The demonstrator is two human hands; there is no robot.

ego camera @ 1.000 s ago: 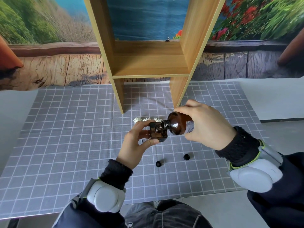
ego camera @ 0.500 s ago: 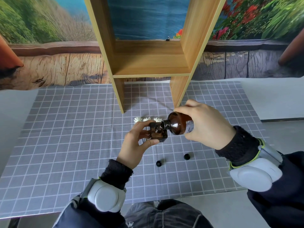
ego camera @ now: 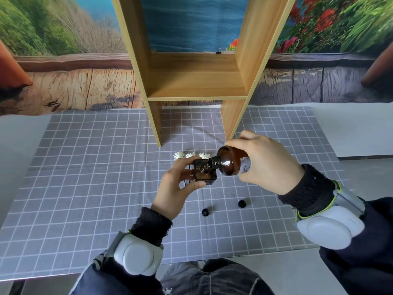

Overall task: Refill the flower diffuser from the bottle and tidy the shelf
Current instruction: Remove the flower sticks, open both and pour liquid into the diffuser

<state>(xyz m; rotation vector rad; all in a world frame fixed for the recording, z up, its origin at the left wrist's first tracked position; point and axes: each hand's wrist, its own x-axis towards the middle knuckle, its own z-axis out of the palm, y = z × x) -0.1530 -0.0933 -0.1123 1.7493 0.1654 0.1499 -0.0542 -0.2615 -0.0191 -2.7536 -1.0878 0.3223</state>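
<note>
My left hand (ego camera: 177, 186) holds a small square dark-brown diffuser jar (ego camera: 205, 173) above the checked mat. My right hand (ego camera: 268, 165) grips a round amber bottle (ego camera: 230, 163), tipped on its side with its open neck resting over the jar's mouth. Three white paper flowers (ego camera: 190, 155) lie on the mat just behind the jar. Two small black caps (ego camera: 205, 212) (ego camera: 241, 203) lie on the mat in front of my hands. Whether liquid is flowing I cannot make out.
A wooden shelf unit (ego camera: 196, 81) stands at the back middle of the grey checked mat (ego camera: 85, 177), its board bare except for a tiny dark object (ego camera: 218, 52) at the rear. A printed landscape backdrop hangs behind.
</note>
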